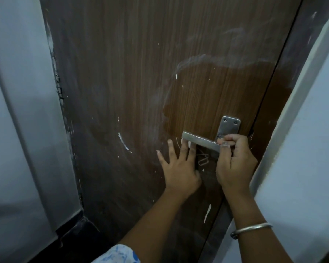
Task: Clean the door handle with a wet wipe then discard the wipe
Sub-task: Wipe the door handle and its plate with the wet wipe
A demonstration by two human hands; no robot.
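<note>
Pale wall (17,111) at far left. Brown wood door (141,73), smeared with whitish streaks. Left hand (179,168) lies flat on the door, fingers (160,156) straight and spread and holding nothing, with two fingertips tucked behind the free end of the door handle (199,141). The handle is a steel lever, set low on the door's right side below its screwed backplate (229,126). Right hand (235,160) has its fingers curled round the lever's pivot end. Bangle (253,227) on that wrist. Pale door frame (292,92) at right.
</note>
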